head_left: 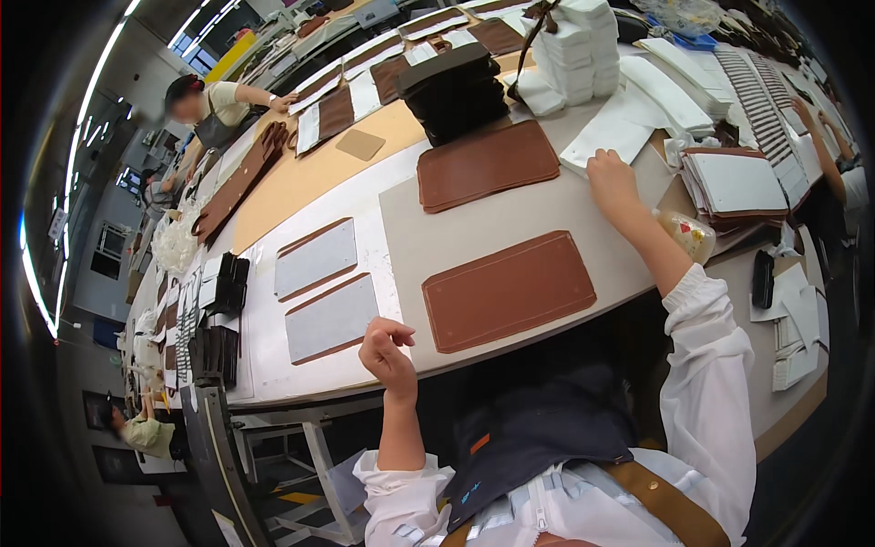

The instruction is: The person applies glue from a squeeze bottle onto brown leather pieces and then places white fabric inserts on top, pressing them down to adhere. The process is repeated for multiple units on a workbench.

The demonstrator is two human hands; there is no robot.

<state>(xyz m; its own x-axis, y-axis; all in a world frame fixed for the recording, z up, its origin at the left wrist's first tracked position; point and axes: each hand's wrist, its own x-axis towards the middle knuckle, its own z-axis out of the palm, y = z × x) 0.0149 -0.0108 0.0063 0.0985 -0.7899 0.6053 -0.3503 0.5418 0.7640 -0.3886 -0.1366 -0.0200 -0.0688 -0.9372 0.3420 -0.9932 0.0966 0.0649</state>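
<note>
My right hand (614, 185) reaches to the back right, fingers bent and closed on the near end of a white sheet (612, 133). Whether one layer or more is between the fingertips is hidden. My left hand (389, 358) hovers by the table's front edge with its fingers curled in and nothing visible in them. Just left of it lie two brown leather pieces with grey-blue backing, one nearer (332, 317) and one farther (316, 259). Between my hands a brown leather panel (509, 290) rests flat, with pale lines along its edges. Behind it sits a stack of brown leather panels (488, 166).
A black stack (449, 89) and a tall white stack (578, 50) stand at the back. White-topped brown pieces (735, 182) and a clear plastic bag (688, 235) are at the right. Black bundles (223, 284) line the left edge. A co-worker (223, 108) works at the far left.
</note>
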